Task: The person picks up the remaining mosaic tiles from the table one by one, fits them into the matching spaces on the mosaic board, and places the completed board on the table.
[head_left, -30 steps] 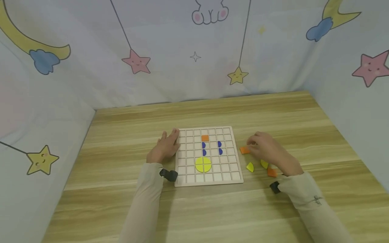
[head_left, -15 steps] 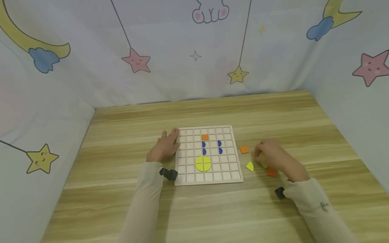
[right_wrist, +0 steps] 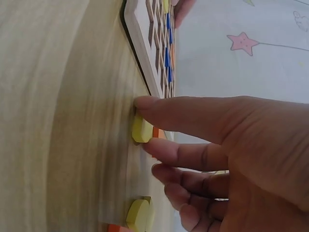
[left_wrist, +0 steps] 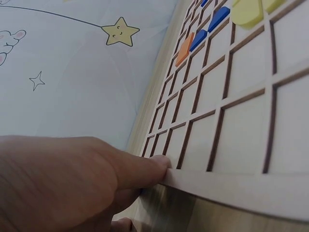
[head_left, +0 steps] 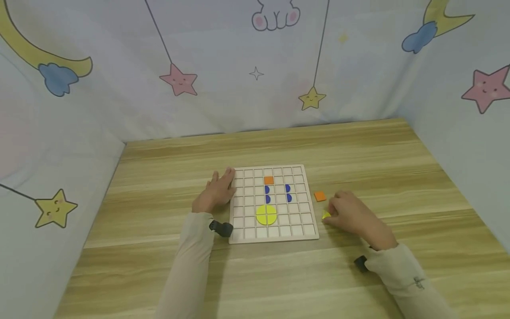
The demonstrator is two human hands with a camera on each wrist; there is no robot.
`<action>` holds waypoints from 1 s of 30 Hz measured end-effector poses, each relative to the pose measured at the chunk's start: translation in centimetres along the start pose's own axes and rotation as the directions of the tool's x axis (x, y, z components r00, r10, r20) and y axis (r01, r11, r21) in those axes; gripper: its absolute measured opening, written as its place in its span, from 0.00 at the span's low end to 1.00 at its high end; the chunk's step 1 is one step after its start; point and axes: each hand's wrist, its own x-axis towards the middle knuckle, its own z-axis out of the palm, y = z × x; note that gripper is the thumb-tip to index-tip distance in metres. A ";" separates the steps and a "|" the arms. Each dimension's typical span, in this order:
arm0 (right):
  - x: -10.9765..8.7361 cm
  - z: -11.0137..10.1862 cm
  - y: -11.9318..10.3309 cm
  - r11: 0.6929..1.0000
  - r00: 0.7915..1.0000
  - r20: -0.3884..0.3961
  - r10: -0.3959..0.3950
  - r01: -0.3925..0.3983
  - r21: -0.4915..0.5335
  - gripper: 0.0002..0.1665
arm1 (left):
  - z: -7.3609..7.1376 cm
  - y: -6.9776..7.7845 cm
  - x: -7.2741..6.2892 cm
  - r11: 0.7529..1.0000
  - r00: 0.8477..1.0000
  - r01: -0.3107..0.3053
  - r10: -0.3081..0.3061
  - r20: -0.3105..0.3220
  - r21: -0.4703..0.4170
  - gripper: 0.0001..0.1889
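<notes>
Right of the grid board (head_left: 282,208), we see a yellow piece (right_wrist: 141,129) pinched by the right hand (head_left: 353,215) between thumb and forefinger; the left hand (head_left: 216,193), fingers extended, touches the board's left edge.

A pale brown, wood-grained table (head_left: 279,274) lies under soft light; just behind its far edge hangs a white, lightly creased wall (head_left: 223,40), printed with a pink five-pointed star (head_left: 179,81) and a yellow five-pointed star (head_left: 312,98); a matching pale left wall (head_left: 24,133) and pale right wall (head_left: 458,155) flank the table; above its far left corner curves a printed yellow crescent moon (head_left: 81,67) with a flat blue cloud (head_left: 59,80).
</notes>
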 end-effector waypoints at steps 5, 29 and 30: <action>0.1 0.3 -0.1 1.000 0.999 -0.045 -0.013 0.013 0.006 0.12 | 0.0 0.0 0.0 1.000 1.000 0.001 -0.001 0.000 -0.008 0.33; 1.6 -0.1 -1.0 0.993 0.979 -0.171 -0.114 0.114 -0.014 0.13 | 0.0 0.1 0.0 1.000 1.000 0.004 -0.004 -0.001 -0.013 0.33; 1.7 -0.2 -1.2 0.993 0.977 -0.175 -0.119 0.118 -0.017 0.14 | 0.0 0.1 0.0 1.000 1.000 0.002 -0.002 -0.001 -0.013 0.33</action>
